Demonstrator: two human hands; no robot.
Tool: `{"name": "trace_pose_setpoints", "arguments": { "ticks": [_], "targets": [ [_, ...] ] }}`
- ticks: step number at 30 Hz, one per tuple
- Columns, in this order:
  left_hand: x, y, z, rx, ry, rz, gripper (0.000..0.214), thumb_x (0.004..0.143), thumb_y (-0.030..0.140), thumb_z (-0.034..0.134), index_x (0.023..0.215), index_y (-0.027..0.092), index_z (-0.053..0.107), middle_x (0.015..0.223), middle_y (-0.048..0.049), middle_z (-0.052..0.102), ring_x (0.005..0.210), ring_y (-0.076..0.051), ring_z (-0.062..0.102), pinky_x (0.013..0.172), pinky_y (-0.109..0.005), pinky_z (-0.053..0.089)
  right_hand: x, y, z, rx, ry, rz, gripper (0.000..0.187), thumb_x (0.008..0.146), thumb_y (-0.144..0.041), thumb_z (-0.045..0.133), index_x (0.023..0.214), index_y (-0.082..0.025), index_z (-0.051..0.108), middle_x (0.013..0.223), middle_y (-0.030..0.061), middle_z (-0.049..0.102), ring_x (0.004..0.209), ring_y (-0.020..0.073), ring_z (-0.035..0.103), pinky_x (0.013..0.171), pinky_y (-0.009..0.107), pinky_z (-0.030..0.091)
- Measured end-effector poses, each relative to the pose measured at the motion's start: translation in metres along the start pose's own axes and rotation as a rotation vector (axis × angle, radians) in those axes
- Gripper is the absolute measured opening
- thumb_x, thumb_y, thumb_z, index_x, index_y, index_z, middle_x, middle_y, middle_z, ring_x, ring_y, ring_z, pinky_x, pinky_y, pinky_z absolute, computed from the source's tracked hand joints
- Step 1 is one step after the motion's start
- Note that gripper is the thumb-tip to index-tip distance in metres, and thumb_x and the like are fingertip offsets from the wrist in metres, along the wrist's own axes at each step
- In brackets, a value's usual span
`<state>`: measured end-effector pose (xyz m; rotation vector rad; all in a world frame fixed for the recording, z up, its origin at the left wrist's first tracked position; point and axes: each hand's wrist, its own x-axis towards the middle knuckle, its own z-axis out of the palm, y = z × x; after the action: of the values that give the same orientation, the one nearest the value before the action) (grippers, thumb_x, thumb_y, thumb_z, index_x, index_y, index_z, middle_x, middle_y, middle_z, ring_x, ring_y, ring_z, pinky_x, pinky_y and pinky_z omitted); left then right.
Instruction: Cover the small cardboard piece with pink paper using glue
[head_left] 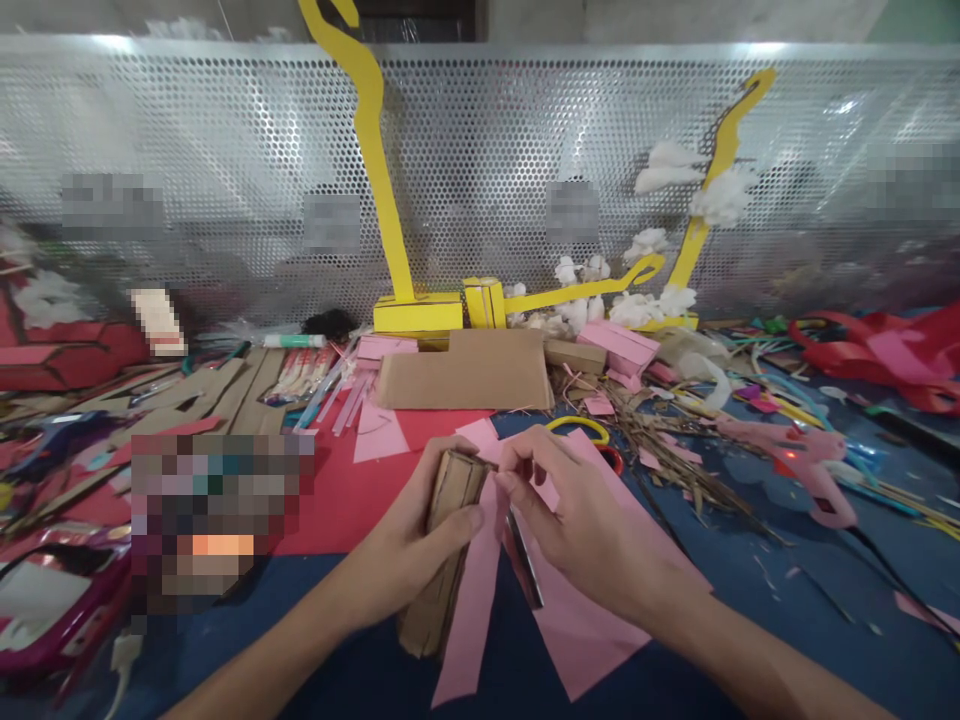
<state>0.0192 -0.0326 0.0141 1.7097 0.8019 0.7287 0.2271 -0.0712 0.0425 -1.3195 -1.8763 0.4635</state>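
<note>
My left hand (424,540) is wrapped round a narrow cardboard block (427,610), which stands tilted above the table. The fingers of my right hand (555,500) are pinched together at the block's upper right corner; what lies between the fingertips is too small to make out. A long pink paper strip (472,620) runs down along the block's right side, its upper end close to my right fingertips. Beneath my right hand lies a larger pink paper sheet (585,640). Scissors lie there too, with a metal blade (525,565) and a yellow handle (581,428) showing.
A pink glue gun (795,455) with a lit red light lies at right, its cord trailing. Behind my hands stand a cardboard piece (480,375) and a yellow hook-topped stand (382,180). Red paper (337,500) and scraps cover the left. A perforated metal panel (480,130) closes the back.
</note>
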Motion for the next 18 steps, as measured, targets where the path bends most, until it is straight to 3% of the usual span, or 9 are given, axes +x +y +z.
{"name": "trace_pose_setpoints", "arguments": {
  "ticks": [6,9,10,13,18],
  "targets": [
    [0.000,-0.001,-0.001,-0.028,-0.032,0.000,0.042,0.098,0.048,0.056,0.135,0.035,0.041,0.128,-0.0021,0.054,0.112,-0.023,0.053,0.093,-0.036,0.045,0.002,0.000,-0.002,-0.003,0.005,0.020,0.018,0.104,-0.027,0.045,0.090,-0.024,0.056,0.085,0.0031,0.064,0.077,0.0196,0.059,0.072,0.034,0.048],
    [0.001,0.001,0.000,-0.066,-0.046,0.032,0.041,0.098,0.045,0.057,0.135,0.034,0.042,0.128,-0.0023,0.055,0.114,-0.022,0.055,0.100,-0.037,0.044,0.002,0.005,0.002,0.077,0.038,0.002,0.009,0.101,-0.030,0.052,0.102,-0.024,0.058,0.099,0.0046,0.065,0.089,0.0204,0.060,0.080,0.035,0.050],
    [0.001,0.001,0.000,-0.083,-0.056,0.044,0.041,0.099,0.043,0.058,0.136,0.034,0.042,0.129,-0.0021,0.056,0.116,-0.022,0.055,0.102,-0.038,0.043,0.003,0.008,0.005,0.134,0.034,-0.008,0.014,0.099,-0.032,0.057,0.110,-0.024,0.058,0.108,0.0056,0.065,0.096,0.0212,0.061,0.084,0.036,0.051],
    [0.002,0.001,0.001,-0.130,-0.086,0.062,0.046,0.099,0.039,0.059,0.141,0.036,0.040,0.136,-0.0026,0.055,0.128,-0.024,0.052,0.110,-0.040,0.040,0.004,0.018,0.014,0.346,-0.073,-0.018,0.042,0.094,-0.038,0.066,0.132,-0.025,0.053,0.130,0.0075,0.062,0.117,0.0234,0.060,0.094,0.035,0.051],
    [0.006,-0.003,-0.002,-0.102,-0.045,0.046,0.057,0.097,0.041,0.061,0.148,0.037,0.038,0.154,-0.0039,0.044,0.144,-0.028,0.039,0.120,-0.044,0.031,0.010,0.025,0.020,0.517,-0.239,0.045,0.035,0.100,-0.043,0.056,0.129,-0.024,0.061,0.126,0.0064,0.068,0.114,0.0238,0.065,0.092,0.034,0.052]
  ]
}}
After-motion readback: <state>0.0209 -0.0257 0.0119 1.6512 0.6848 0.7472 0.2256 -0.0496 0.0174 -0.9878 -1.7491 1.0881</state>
